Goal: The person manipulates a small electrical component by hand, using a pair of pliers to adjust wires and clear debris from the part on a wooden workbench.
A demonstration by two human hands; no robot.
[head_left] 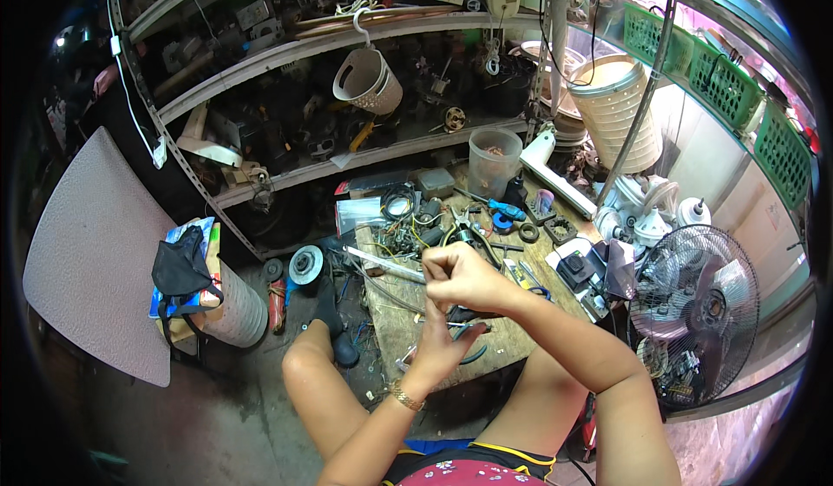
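My right hand is closed over the near part of the low wooden work table. Its fingers are curled in, and whatever they grip is hidden. Just below it is my left hand, with a gold bracelet at the wrist. One digit points up against my right hand and another stretches out to the right, apart from it. A slim white strip runs from the left toward my right hand; I cannot tell whether it is held. Pliers with dark handles lie beyond my hands.
Wires and small parts clutter the table, with a clear plastic tub behind. A fan stands at right, near green baskets. An angle grinder lies at left by a white bin. Loaded metal shelves rise behind.
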